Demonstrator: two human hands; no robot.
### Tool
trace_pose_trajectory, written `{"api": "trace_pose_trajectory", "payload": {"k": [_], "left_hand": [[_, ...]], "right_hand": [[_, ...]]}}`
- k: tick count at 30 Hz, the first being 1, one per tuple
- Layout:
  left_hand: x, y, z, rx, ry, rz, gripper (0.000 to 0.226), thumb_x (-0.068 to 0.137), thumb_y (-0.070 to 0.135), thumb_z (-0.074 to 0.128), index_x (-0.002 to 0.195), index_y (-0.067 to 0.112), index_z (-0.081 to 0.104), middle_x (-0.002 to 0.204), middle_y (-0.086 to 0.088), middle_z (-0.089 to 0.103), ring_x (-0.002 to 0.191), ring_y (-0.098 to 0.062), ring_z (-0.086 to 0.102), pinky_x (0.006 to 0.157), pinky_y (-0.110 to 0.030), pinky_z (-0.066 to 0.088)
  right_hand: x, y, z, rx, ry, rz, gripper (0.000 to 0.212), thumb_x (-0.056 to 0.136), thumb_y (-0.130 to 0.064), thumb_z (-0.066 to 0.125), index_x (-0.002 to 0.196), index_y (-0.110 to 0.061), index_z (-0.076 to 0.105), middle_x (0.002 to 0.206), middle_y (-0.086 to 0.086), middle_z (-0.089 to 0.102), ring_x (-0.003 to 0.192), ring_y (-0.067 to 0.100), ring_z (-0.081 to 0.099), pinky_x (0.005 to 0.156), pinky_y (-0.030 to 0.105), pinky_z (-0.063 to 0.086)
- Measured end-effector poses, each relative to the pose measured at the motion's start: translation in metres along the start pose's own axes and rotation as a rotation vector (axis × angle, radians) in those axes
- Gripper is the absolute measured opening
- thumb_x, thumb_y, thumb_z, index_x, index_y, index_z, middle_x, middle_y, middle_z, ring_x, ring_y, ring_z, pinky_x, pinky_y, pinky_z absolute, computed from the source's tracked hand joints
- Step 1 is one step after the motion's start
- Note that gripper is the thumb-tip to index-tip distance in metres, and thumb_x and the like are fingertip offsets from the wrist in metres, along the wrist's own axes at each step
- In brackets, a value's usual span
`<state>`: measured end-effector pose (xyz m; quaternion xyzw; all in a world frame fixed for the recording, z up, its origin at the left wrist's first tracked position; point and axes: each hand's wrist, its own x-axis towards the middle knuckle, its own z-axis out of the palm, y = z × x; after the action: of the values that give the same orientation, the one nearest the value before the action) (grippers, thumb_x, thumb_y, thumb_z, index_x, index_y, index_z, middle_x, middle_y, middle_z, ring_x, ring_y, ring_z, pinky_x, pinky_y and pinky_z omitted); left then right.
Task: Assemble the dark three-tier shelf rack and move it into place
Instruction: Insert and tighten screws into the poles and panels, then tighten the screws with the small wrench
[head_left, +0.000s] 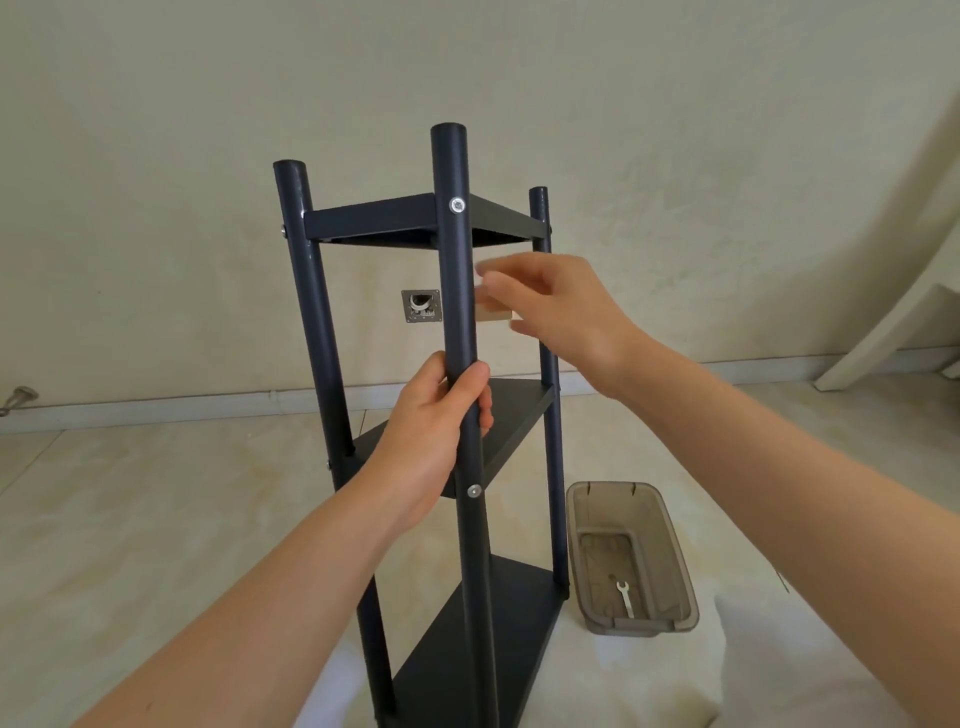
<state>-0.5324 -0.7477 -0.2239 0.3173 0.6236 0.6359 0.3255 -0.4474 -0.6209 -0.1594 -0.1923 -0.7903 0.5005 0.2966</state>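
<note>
the dark rack (453, 291) stands upright in the middle of the view, close to the person: three round matte tubes joined by three flat triangular shelves, with silver screw heads (457, 205) at the joints. the left hand (441, 421) is wrapped round the front tube just above the middle shelf (519, 415). the right hand (561, 306) is apart from it, higher up, with its fingers stretched out loosely beside the same tube under the top shelf (384, 221); motion blur hides whether they touch it. the rack's foot is cut off by the lower edge, above a rumpled white cloth (649, 680). just right of the bottom shelf sits a smoky translucent plastic bin (675, 551) holding a small flat metal wrench (625, 597). the floor (156, 519) is pale glossy tile, meeting a rough cream wall (208, 104) at a light skirting. an open metal wall box (421, 306) shows behind the tubes, and a pale block (493, 314) beside it is half hidden.
</note>
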Motion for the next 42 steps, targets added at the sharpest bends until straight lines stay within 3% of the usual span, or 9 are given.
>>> {"api": "trace_pose_trajectory", "payload": {"k": [5,10,13,17,24,29,34,37,42], "left_hand": [[0.001,0.001,-0.008,-0.008,-0.004,0.024,0.009,0.103,0.028,0.053,0.107,0.021,0.057,0.073,0.005,0.059,0.071,-0.013,0.057,0.081,-0.033,0.051],[0.001,0.002,-0.012,-0.018,-0.013,0.020,0.010,0.103,0.028,0.053,0.109,0.020,0.056,0.072,0.005,0.059,0.071,-0.012,0.058,0.082,-0.034,0.052],[0.002,0.001,-0.012,-0.028,-0.014,0.017,0.008,0.103,0.027,0.054,0.108,0.021,0.056,0.071,0.006,0.059,0.070,-0.011,0.058,0.081,-0.032,0.052],[0.004,0.002,-0.008,-0.040,0.002,0.016,0.005,0.103,0.026,0.054,0.106,0.023,0.056,0.071,0.005,0.059,0.069,-0.010,0.057,0.079,-0.031,0.052],[0.008,0.002,-0.001,-0.021,-0.008,0.014,0.006,0.103,0.027,0.054,0.106,0.023,0.057,0.072,0.006,0.059,0.070,-0.011,0.057,0.077,-0.030,0.052],[0.009,0.002,0.001,-0.019,-0.021,0.012,0.008,0.103,0.027,0.053,0.109,0.022,0.057,0.072,0.006,0.059,0.069,-0.010,0.057,0.074,-0.025,0.053],[0.010,0.004,0.002,-0.037,-0.005,0.013,0.014,0.104,0.025,0.054,0.114,0.017,0.058,0.072,0.005,0.060,0.068,-0.010,0.058,0.071,-0.023,0.054],[0.009,0.004,0.003,-0.047,-0.004,0.007,0.016,0.103,0.025,0.055,0.117,0.018,0.060,0.073,0.005,0.060,0.069,-0.011,0.058,0.070,-0.023,0.054],[0.004,0.004,0.001,-0.051,-0.062,0.024,0.022,0.104,0.021,0.054,0.124,0.022,0.061,0.075,0.002,0.057,0.070,-0.013,0.057,0.073,-0.026,0.054]], "right_hand": [[-0.014,0.084,-0.030,-0.182,0.034,0.443,0.020,0.099,-0.022,0.053,0.109,-0.009,0.065,0.109,0.008,0.070,0.101,0.024,0.063,0.091,0.038,0.050],[-0.058,0.190,-0.038,-0.380,-0.170,0.902,0.020,0.101,-0.018,0.051,0.110,-0.002,0.060,0.107,0.014,0.065,0.086,0.025,0.062,0.069,0.031,0.049],[-0.090,0.240,-0.020,-0.543,-0.346,0.944,0.018,0.100,-0.009,0.045,0.090,-0.006,0.060,0.090,0.011,0.061,0.076,0.019,0.058,0.065,0.027,0.048],[-0.120,0.285,0.004,-0.516,-0.332,0.944,0.035,0.098,-0.010,0.050,0.064,-0.010,0.050,0.064,0.004,0.049,0.056,0.013,0.045,0.055,0.022,0.038],[-0.151,0.327,0.049,-0.647,-0.412,0.939,0.031,0.105,-0.036,0.042,0.099,-0.010,0.059,0.086,0.002,0.058,0.079,0.015,0.056,0.077,0.024,0.046],[-0.162,0.331,0.064,-0.661,-0.449,0.963,0.031,0.105,-0.033,0.042,0.113,-0.008,0.058,0.101,0.006,0.063,0.094,0.020,0.063,0.087,0.028,0.050],[-0.175,0.329,0.057,-0.511,-0.715,1.057,0.029,0.096,-0.039,0.056,0.106,-0.012,0.059,0.104,0.006,0.065,0.096,0.023,0.065,0.081,0.030,0.052],[-0.181,0.331,0.048,-0.303,-0.813,1.206,0.039,0.096,-0.042,0.058,0.122,-0.012,0.060,0.119,0.007,0.068,0.106,0.027,0.064,0.086,0.038,0.053],[-0.194,0.355,0.036,-0.296,-0.484,1.266,0.030,0.101,-0.024,0.051,0.112,0.001,0.063,0.110,0.017,0.071,0.096,0.030,0.071,0.089,0.042,0.058]]}}
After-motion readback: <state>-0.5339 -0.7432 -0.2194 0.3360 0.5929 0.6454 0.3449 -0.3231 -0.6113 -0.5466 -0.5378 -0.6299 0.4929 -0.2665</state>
